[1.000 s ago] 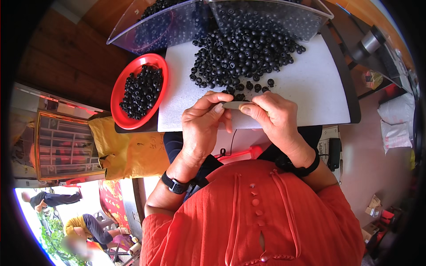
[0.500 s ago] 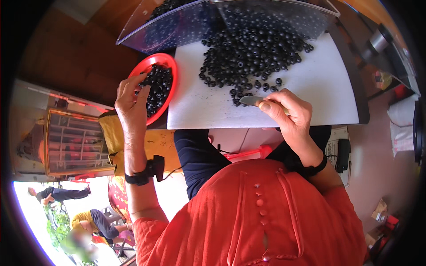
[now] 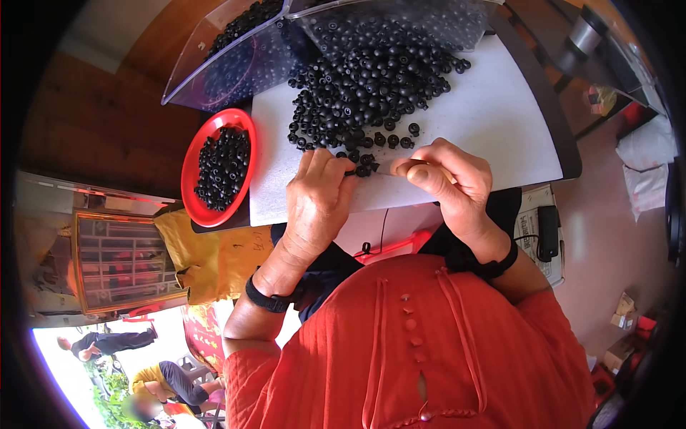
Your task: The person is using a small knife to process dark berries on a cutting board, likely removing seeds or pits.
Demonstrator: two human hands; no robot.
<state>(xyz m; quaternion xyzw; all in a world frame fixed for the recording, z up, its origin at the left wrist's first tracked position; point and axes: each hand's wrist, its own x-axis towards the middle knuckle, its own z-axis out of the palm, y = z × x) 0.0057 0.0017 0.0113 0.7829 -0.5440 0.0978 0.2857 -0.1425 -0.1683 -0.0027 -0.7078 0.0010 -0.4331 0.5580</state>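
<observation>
My right hand [image 3: 457, 182] grips a small knife [image 3: 386, 166] by its handle, and the blade points left toward a few loose black pieces. At the near edge of the pile, my left hand [image 3: 318, 196] has its fingers bent together, with a dark bit of a small black piece [image 3: 350, 172] showing at the fingertips. Spread over the white board [image 3: 500, 136] is a big heap of round, bead-like black pieces [image 3: 371, 89], some with holes. To the left stands a red bowl [image 3: 189, 168] partly filled with similar black pieces [image 3: 223, 168].
Clear plastic bins [image 3: 236, 68] with more black pieces stand at the far side. A yellow sack [image 3: 207, 250] lies left of my lap, a black adapter-like box [image 3: 548, 232] to the right. Two other people are in the bright area at lower left.
My left hand has moved from the red bowl rightward to the near edge of the heap, close to the knife. The whole view has shifted slightly.
</observation>
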